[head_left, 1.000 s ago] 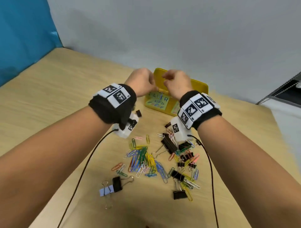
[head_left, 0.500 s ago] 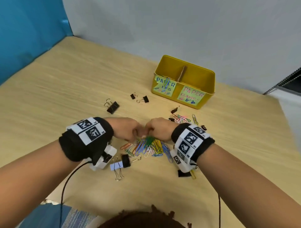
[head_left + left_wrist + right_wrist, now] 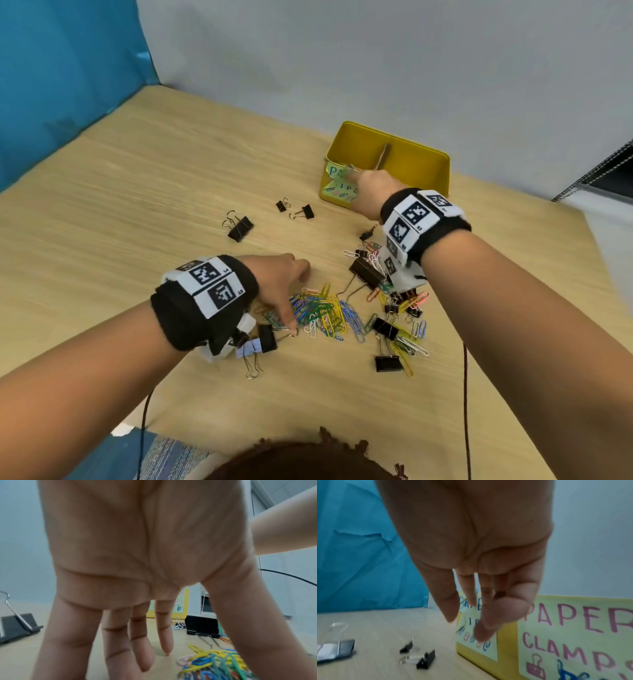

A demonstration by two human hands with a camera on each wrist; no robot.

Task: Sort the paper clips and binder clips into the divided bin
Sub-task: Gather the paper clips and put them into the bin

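A yellow divided bin (image 3: 428, 164) stands at the back right, with a cardboard divider (image 3: 383, 156) across its middle. My right hand (image 3: 359, 180) is at the rim of its left compartment; thumb and fingers (image 3: 488, 622) pinch together on a few paper clips, which are blurred. A pile of coloured paper clips (image 3: 322, 311) lies on the wooden table, mixed with black binder clips (image 3: 366, 277). My left hand (image 3: 291, 298) hovers over the pile's left side, fingers (image 3: 142, 655) straight and spread, tips at the table, holding nothing.
Loose black binder clips lie to the left (image 3: 239, 228) and near the bin (image 3: 305, 211); another is at the pile's front (image 3: 387, 363). A blue-white binder clip (image 3: 253, 346) sits under my left wrist. The bin's right label (image 3: 573, 635) reads PAPER CLAMPS. A blue panel and a grey wall border the table.
Both hands were together over the pile. My right hand has since travelled up to the bin's left compartment, and my left hand has spread its fingers at the pile.
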